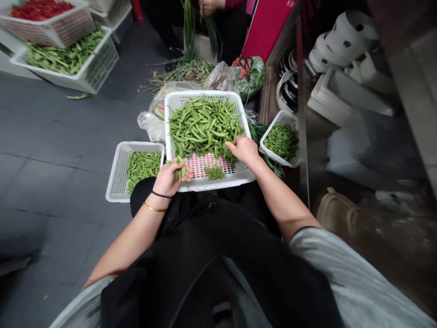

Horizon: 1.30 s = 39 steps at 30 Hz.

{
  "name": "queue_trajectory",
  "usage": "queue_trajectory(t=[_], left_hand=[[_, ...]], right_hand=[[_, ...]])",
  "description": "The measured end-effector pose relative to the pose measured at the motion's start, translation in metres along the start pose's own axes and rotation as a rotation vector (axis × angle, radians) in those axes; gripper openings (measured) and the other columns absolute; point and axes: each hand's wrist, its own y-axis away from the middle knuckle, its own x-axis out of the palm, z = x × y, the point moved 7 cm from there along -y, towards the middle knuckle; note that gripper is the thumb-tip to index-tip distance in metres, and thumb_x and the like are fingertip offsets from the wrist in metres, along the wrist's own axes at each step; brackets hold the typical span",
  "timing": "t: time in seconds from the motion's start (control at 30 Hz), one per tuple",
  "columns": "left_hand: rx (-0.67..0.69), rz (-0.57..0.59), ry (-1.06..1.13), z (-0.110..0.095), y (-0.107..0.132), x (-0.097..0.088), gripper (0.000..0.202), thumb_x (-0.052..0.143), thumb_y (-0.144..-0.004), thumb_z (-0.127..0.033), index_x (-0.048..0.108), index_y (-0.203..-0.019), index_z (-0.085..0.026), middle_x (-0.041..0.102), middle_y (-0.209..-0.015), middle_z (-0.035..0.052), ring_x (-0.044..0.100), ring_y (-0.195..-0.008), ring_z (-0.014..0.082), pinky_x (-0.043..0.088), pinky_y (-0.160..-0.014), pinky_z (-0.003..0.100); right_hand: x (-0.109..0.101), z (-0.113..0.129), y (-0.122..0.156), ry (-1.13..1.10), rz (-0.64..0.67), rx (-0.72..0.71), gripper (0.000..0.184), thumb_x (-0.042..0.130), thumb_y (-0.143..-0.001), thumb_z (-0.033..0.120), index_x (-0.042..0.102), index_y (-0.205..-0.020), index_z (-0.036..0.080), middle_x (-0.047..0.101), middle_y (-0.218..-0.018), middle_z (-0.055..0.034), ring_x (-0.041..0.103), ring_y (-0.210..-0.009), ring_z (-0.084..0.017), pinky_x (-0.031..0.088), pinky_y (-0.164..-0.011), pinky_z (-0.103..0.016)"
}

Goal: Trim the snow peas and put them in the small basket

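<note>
The pods [205, 123] lie heaped over the far and middle parts of the big basket [167, 123], which sits at the person's knees. At that basket's near left corner, the left hand [169, 176] is palm up, its fingers curled loosely round a few more pods. Over its right side, the right hand [245, 149] has its fingers folded in and its thumb pointing at the heap; whether it pinches anything, I cannot tell.

Each pod should be light, smooth and fairly crisp, apt to snap if bent hard (perhaps a little slippery, too). The middle of the pod looks the safest hold, with the thin tip left free for pinching.

Near the big basket's front edge, on its bare holed floor, is a small clump of green scraps [214, 171]. Just left of it, a small basket [116, 177] holds smooth pods along its right side. Just right of it, another basket [273, 157] holds leafy greens [282, 140]. Well beyond its left side, a stacked basket [68, 29] carries something red and chopped.
</note>
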Motion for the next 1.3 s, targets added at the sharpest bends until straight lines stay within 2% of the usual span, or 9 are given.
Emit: queue_trajectory(t=[0.1,0.17,0.27,0.47,0.67,0.83,1.1,1.2,1.3], left_hand=[[-0.027,-0.027,0.123,0.006,-0.005,0.012,0.006,0.054,-0.07,-0.013,0.053,-0.076,-0.013,0.064,-0.059,0.004,0.064,-0.053,0.0162,0.055,-0.051,0.028],[0.008,-0.06,0.184,0.004,-0.007,0.018,0.003,0.053,-0.072,-0.013,0.054,-0.075,-0.013,0.064,-0.06,0.0034,0.066,-0.058,0.0162,0.057,-0.057,0.029],[0.083,-0.061,0.208,-0.005,-0.006,0.023,0.005,0.052,-0.075,-0.015,0.056,-0.076,-0.013,0.068,-0.068,0.0064,0.069,-0.067,0.0179,0.058,-0.063,0.031],[0.144,-0.181,0.217,-0.021,-0.002,-0.012,0.008,0.049,-0.075,-0.016,0.054,-0.07,-0.013,0.071,-0.077,0.011,0.07,-0.084,0.0236,0.058,-0.072,0.034],[0.103,-0.004,0.101,-0.022,0.003,-0.004,0.025,0.049,-0.064,-0.008,0.057,-0.086,-0.014,0.066,-0.064,0.0052,0.058,-0.046,0.0139,0.046,-0.04,0.023],[0.027,0.109,0.125,-0.012,0.011,0.013,0.015,0.06,-0.075,-0.023,0.049,-0.067,-0.015,0.049,-0.053,-0.0015,0.049,-0.044,0.0103,0.041,-0.039,0.021],[0.038,0.169,-0.017,-0.005,0.017,0.031,0.026,0.074,-0.071,-0.031,0.053,-0.075,-0.015,0.036,-0.047,-0.0084,0.027,-0.035,0.0023,0.019,-0.034,0.014],[0.044,0.118,-0.078,0.002,0.014,0.033,0.03,0.077,-0.068,-0.032,0.059,-0.083,-0.013,0.026,-0.043,-0.0121,0.019,-0.033,0.001,0.011,-0.034,0.014],[0.058,0.084,-0.179,0.011,0.01,0.042,0.036,0.077,-0.067,-0.04,0.062,-0.084,-0.012,0.038,-0.045,-0.0085,0.024,-0.033,0.0014,0.013,-0.033,0.016]], right_hand=[[0.014,0.054,0.027,-0.417,0.088,-0.277,0.038,0.056,-0.084,0.046,0.06,-0.105,0.015,0.067,-0.1,-0.0097,0.064,-0.081,-0.018,0.048,-0.074,-0.03],[0.04,0.088,0.052,-0.705,0.38,-0.403,0.049,0.064,-0.078,0.045,0.052,-0.116,0.018,0.067,-0.094,-0.0045,0.062,-0.065,-0.012,0.049,-0.061,-0.025],[0.071,0.102,0.078,-0.945,0.739,-0.392,0.033,0.056,-0.083,0.047,0.055,-0.094,0.016,0.057,-0.057,0.005,0.052,-0.042,-0.008,0.043,-0.043,-0.02],[0.039,0.05,0.068,-0.873,0.416,-0.382,0.036,0.034,-0.094,0.044,0.047,-0.071,0.019,0.039,-0.043,0.0083,0.041,-0.036,-0.007,0.04,-0.044,-0.02],[0.035,0.062,0.051,-0.1,0.288,-0.515,0.037,0.06,-0.081,0.044,0.063,-0.106,0.017,0.067,-0.102,-0.011,0.063,-0.089,-0.022,0.046,-0.076,-0.031],[0.01,-0.01,-0.001,0.077,-0.041,0.031,0.048,0.036,-0.093,0.044,0.069,-0.095,0.01,0.069,-0.096,-0.0185,0.065,-0.092,-0.025,0.046,-0.079,-0.032],[0.024,-0.045,-0.029,-0.103,0.017,0.167,0.019,0.057,-0.079,0.028,0.068,-0.077,0.012,0.07,-0.086,-0.0133,0.065,-0.087,-0.022,0.046,-0.073,-0.027],[0.026,-0.019,0.009,-0.443,0.118,0.011,0.021,0.051,-0.082,0.028,0.059,-0.068,0.015,0.062,-0.061,-0.0022,0.059,-0.059,-0.013,0.044,-0.06,-0.023],[0.04,0.033,0.063,-0.759,0.457,-0.252,0.021,0.05,-0.083,0.033,0.052,-0.069,0.017,0.052,-0.052,0.0052,0.049,-0.044,-0.009,0.039,-0.05,-0.02]])
